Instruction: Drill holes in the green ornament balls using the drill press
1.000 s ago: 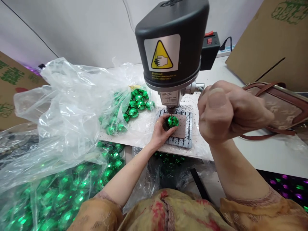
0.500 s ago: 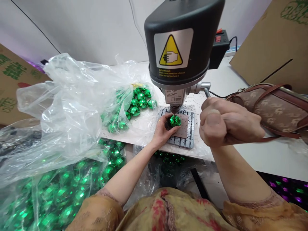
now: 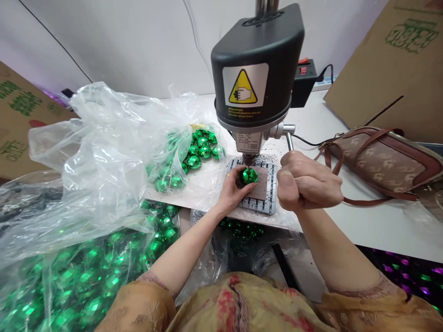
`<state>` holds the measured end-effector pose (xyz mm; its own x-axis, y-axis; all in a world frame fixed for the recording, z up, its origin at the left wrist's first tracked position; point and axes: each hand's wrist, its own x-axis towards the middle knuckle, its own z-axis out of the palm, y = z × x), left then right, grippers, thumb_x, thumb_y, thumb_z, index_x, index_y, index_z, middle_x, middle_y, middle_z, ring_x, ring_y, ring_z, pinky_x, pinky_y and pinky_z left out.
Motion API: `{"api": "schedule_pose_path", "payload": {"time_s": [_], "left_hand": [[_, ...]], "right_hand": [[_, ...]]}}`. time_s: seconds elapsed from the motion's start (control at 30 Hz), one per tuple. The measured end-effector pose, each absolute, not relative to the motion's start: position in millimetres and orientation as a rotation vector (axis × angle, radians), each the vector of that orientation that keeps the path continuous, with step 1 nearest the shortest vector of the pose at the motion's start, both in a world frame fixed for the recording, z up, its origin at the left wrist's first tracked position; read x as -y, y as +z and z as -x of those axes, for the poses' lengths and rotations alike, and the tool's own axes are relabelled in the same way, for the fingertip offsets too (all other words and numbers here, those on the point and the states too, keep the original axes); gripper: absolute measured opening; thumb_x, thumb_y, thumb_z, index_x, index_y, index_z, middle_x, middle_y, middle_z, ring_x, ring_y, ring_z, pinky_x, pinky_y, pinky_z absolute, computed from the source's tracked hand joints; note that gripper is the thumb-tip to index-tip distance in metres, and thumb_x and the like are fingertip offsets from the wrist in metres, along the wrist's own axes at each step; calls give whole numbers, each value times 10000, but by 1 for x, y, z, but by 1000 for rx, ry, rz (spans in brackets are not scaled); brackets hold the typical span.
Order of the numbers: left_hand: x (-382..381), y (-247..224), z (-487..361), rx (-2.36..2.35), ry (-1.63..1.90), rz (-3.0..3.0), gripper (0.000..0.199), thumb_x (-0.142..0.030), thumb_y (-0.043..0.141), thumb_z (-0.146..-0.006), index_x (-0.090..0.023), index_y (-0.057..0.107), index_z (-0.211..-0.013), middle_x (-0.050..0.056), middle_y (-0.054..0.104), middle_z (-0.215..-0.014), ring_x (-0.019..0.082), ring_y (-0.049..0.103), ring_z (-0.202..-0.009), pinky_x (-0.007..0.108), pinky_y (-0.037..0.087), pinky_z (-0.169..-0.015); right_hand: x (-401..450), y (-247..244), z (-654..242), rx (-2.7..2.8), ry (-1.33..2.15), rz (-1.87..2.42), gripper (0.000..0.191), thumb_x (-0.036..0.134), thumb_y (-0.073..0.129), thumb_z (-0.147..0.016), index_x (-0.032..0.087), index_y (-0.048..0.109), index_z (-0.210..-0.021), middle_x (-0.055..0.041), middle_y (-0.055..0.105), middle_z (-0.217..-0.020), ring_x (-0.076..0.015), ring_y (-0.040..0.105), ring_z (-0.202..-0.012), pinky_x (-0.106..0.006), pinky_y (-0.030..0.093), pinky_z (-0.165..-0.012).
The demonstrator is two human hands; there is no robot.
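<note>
My left hand (image 3: 234,188) pinches a shiny green faceted ball (image 3: 249,175) between thumb and fingers. The ball rests on a brownish square board (image 3: 259,190) on the slotted metal base (image 3: 272,198) of a small drill press (image 3: 256,78). Directly above the ball is the chuck (image 3: 248,159); whether the bit is inside the ball I cannot tell. My right hand (image 3: 308,182) is closed in a fist around the drill press's feed lever (image 3: 290,140), whose lower end is hidden in the fingers.
Green faceted balls (image 3: 194,161) spill from a clear plastic bag (image 3: 104,138) on the left. More lie in a bag (image 3: 86,276) below the table edge. A brown handbag (image 3: 394,161) and a cardboard box (image 3: 391,69) stand right. Dark shavings dot the white tabletop (image 3: 370,226).
My right hand has moved left and slightly down with the lever. The left hand still holds the ball under the chuck. The view has shifted slightly, showing more of the drill press's top.
</note>
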<state>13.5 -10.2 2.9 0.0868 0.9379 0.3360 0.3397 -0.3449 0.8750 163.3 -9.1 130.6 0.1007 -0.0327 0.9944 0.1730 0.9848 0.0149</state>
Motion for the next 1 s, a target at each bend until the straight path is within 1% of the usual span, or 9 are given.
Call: {"api": "schedule_pose_path", "payload": {"time_s": [0.17,0.27,0.37,0.47,0.53,0.6,0.73,0.87,1.0], "left_hand": [[17,7,-19,-1349,1284,-1765,467,-345,783,-784,-204,564,-1171,86,676,-1129,223,665,-1061,381,543,-938],[40,10,-16,-1490,1361,-1886,442,-375,777,-780,-206,570,-1133,77,672,-1056,221,668,-991,375,552,-872],[77,6,-2,-1281,1348,-2225,461,-414,769,-781,-227,571,-1152,73,678,-1029,224,677,-950,354,560,-803],[112,-9,18,-868,970,-2615,389,-406,734,-808,-291,616,-1160,70,713,-1047,225,686,-842,340,541,-684],[128,-21,28,-784,587,-2731,335,-279,656,-845,-336,643,-1175,74,722,-1128,238,689,-831,359,528,-669],[135,-27,34,-830,354,-2755,437,-172,588,-832,-346,638,-1230,88,707,-1213,257,696,-866,381,533,-693],[126,-13,39,-779,517,-2766,324,-278,581,-880,-371,660,-1180,56,728,-1175,218,695,-768,352,534,-608],[70,31,54,-1222,1095,-2557,217,-225,530,-905,-288,677,-1052,62,725,-1070,219,701,-912,368,570,-783],[-17,58,82,-2015,1020,-2196,207,-125,541,-852,-197,649,-1013,150,667,-1065,332,603,-1121,493,474,-997]], "right_hand": [[18,169,-155,1263,60,397,464,140,548,-894,189,216,-574,59,221,-516,-39,272,-430,-276,174,-450],[21,188,-152,1193,162,516,476,176,579,-896,202,258,-546,60,275,-503,-44,364,-452,-278,238,-496],[23,192,-152,1200,189,575,444,210,551,-914,199,278,-564,59,278,-547,-21,395,-495,-249,269,-543],[23,190,-152,1200,187,579,438,235,538,-921,197,254,-590,56,268,-577,-10,371,-508,-244,253,-553],[22,188,-152,1189,177,549,440,227,552,-917,199,250,-598,55,278,-568,-20,362,-502,-259,241,-549],[21,188,-152,1183,192,544,440,218,553,-917,203,250,-599,49,292,-558,-38,384,-506,-276,239,-553],[18,186,-153,1191,173,494,439,229,577,-908,205,271,-595,48,287,-535,-60,413,-495,-305,239,-553],[16,183,-154,1196,171,486,497,297,574,-909,191,251,-545,38,284,-550,-47,426,-520,-302,271,-557],[15,182,-154,1194,170,450,440,296,571,-913,199,297,-583,42,270,-547,-53,430,-515,-301,275,-539]]}}
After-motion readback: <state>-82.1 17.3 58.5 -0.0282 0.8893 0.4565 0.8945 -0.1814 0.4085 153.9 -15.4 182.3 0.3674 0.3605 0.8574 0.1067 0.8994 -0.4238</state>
